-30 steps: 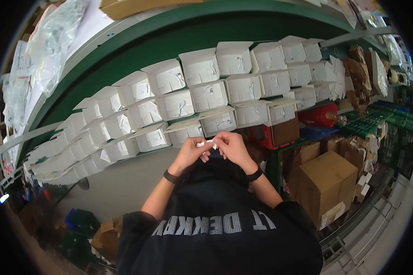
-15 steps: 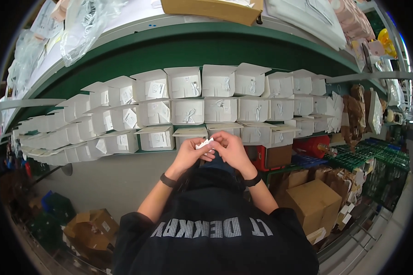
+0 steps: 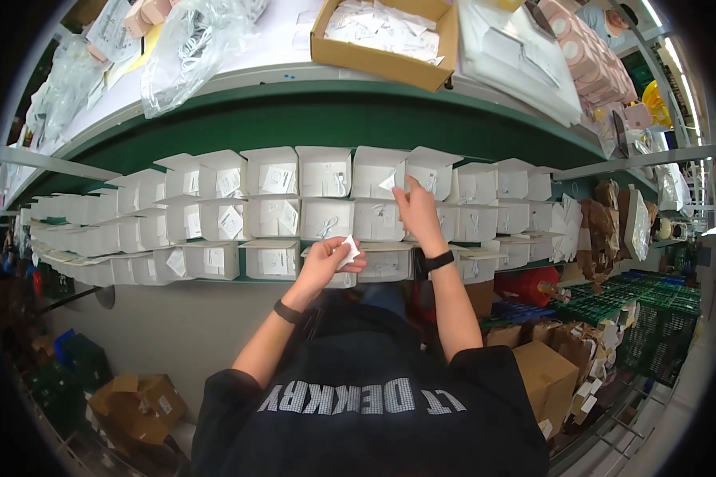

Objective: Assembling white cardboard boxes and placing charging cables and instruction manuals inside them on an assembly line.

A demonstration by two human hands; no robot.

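Observation:
Three long rows of open white boxes point(image 3: 324, 168) stand in front of me, lids raised. Coiled white cables point(image 3: 327, 227) lie in several of them, and folded white leaflets point(image 3: 280, 180) lie in boxes to the left. My left hand point(image 3: 326, 264) is closed around a small bunch of white paper leaflets point(image 3: 350, 251), just in front of the nearest row. Farther forward, my right hand point(image 3: 418, 210) reaches over a back-row box, its fingers closed on a white leaflet point(image 3: 388, 181) that hangs in the box opening.
On the white shelf above sits a cardboard tray point(image 3: 447, 60) full of white leaflets. Beside it are a plastic bag of cables point(image 3: 192, 56), a white foam-like stack point(image 3: 517, 67) and pink packages point(image 3: 584, 48). Green crates point(image 3: 652, 334) and a cardboard box point(image 3: 542, 381) stand at the right.
My right hand has left my left hand and moved forward to the back row with one leaflet. My left hand keeps its bunch. More of the shelf and leaflet tray shows.

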